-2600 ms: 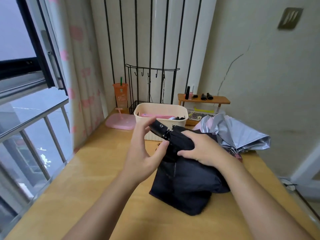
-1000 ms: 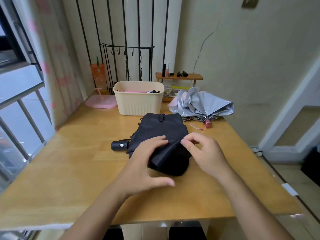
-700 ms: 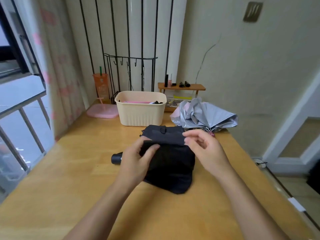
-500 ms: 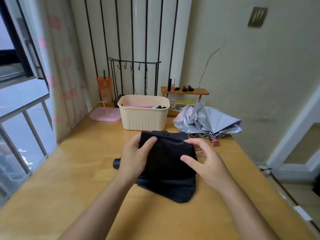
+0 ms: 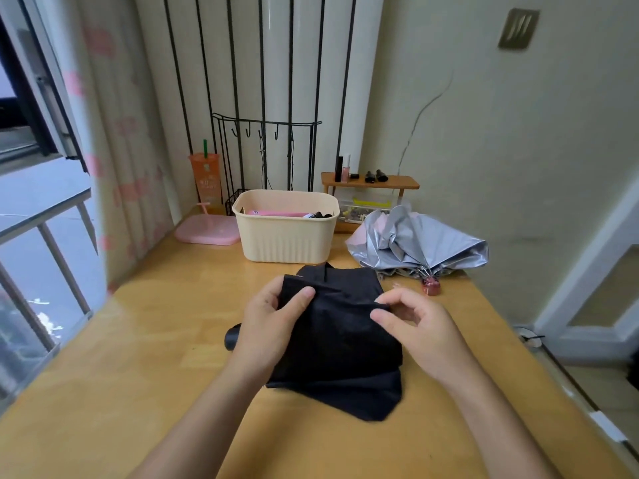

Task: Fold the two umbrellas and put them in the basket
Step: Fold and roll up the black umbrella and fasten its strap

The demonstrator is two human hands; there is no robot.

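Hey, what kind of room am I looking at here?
Most likely a room at home, by a window: a wooden table set against the wall, a flowered curtain beside a barred window, and a little shelf of cosmetics.

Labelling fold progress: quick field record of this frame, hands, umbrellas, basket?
left hand: grips black umbrella fabric
right hand: pinches same fabric's right edge
black umbrella: collapsed on table, canopy loose
silver umbrella: right of basket, crumpled, untouched
basket: behind black umbrella, pink and black items inside
progress: neither umbrella in basket
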